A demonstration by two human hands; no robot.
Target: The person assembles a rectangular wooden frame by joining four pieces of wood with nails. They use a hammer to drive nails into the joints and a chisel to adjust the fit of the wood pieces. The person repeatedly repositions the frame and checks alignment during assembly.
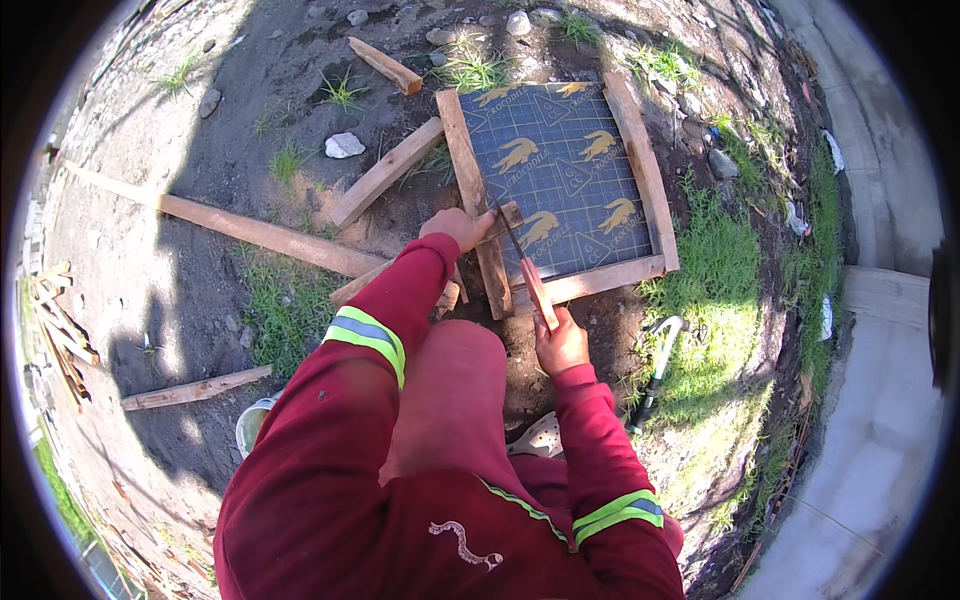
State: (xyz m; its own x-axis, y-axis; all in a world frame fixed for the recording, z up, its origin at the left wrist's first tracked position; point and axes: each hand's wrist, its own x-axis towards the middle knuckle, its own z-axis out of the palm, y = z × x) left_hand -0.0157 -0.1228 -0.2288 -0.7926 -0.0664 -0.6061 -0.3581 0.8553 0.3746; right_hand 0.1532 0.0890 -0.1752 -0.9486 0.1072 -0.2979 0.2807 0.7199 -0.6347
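My right hand [562, 343] is closed around the reddish handle of a handsaw [537, 294]. The saw's thin dark blade points away from me, against a short wooden piece [511, 214]. My left hand [459, 229] grips that piece close to the blade, at the left side of a wooden frame [492, 262]. Within the frame lies a dark panel [570, 215] with a printed yellow pattern. The frame's boards run along the panel's left, right and near edges. My left fingertips are partly hidden by the wood.
A hammer [655, 375] lies on the grass at right. Left of the frame are a long board [260, 232], a shorter timber [388, 172] and a loose slat [197, 389]. A pale bucket [249, 424] stands beside my left arm. Stones and wood offcuts dot the dirt.
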